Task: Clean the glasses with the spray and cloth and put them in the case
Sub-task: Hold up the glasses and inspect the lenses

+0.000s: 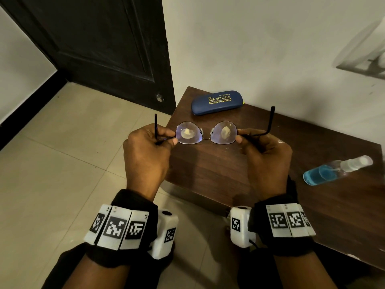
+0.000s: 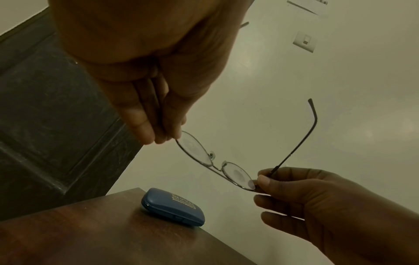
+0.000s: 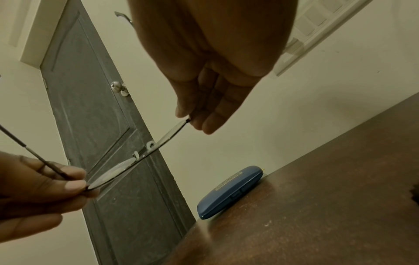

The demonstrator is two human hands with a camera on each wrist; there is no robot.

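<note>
Dark door (image 1: 100,44) – round knob (image 3: 119,87) – beside brown table (image 1: 218,170).

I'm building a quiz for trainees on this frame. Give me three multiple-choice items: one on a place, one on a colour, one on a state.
1. Where does the case lie?
A. on the floor
B. on the table's far corner
C. in a hand

2. What colour is the liquid in the spray bottle?
A. blue
B. red
C. yellow

3. How are the glasses held?
A. folded in one hand
B. resting on the table
C. temples open, by both the left hand and right hand

Answers: B, it sits closed near the wall; A, blue fills its lower part; C, each hand pinches a hinge end.
</note>
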